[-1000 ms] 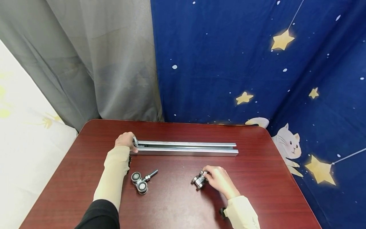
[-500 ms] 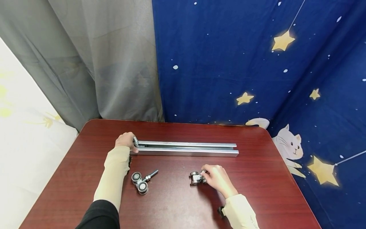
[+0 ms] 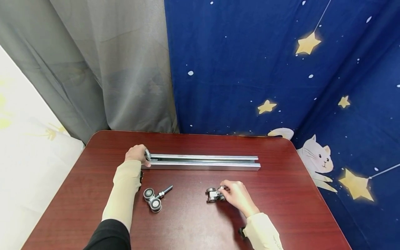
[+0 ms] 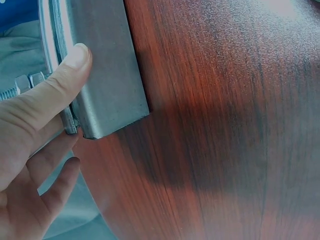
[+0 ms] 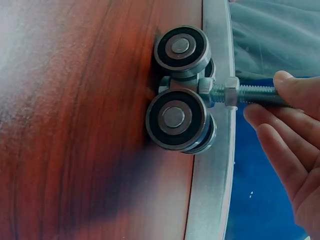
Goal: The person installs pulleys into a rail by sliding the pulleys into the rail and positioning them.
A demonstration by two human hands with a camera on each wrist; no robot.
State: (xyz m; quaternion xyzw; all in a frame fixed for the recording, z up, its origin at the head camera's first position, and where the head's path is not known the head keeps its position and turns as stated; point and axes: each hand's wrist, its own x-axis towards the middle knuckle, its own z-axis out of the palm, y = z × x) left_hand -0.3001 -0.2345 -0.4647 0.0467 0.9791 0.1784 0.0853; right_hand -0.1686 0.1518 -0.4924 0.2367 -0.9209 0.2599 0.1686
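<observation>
A long silver channel track [image 3: 206, 166] lies across the table with its slot facing up. My left hand [image 3: 135, 153] grips the track's left end; in the left wrist view the thumb presses flat on its side wall. A threaded bolt with nuts [image 4: 22, 85] sticks out of the slot beside that thumb. My right hand [image 3: 239, 196] pinches the threaded stem of a roller trolley [image 5: 175, 117] between thumb and fingers. Its wheels point left, over the table in front of the track. A second roller trolley [image 3: 155, 204] lies on the table near my left forearm, its stem pointing right.
The reddish-brown table [image 3: 187, 229] has rounded back corners. Behind it hang a grey curtain [image 3: 137, 76] and a blue star-patterned curtain [image 3: 225, 69]. A white cloth [image 3: 28, 166] hangs on the left.
My right hand has turned the trolley, so its wheels went from slanting toward me to pointing left. The left hand, the track and the second trolley stay in place.
</observation>
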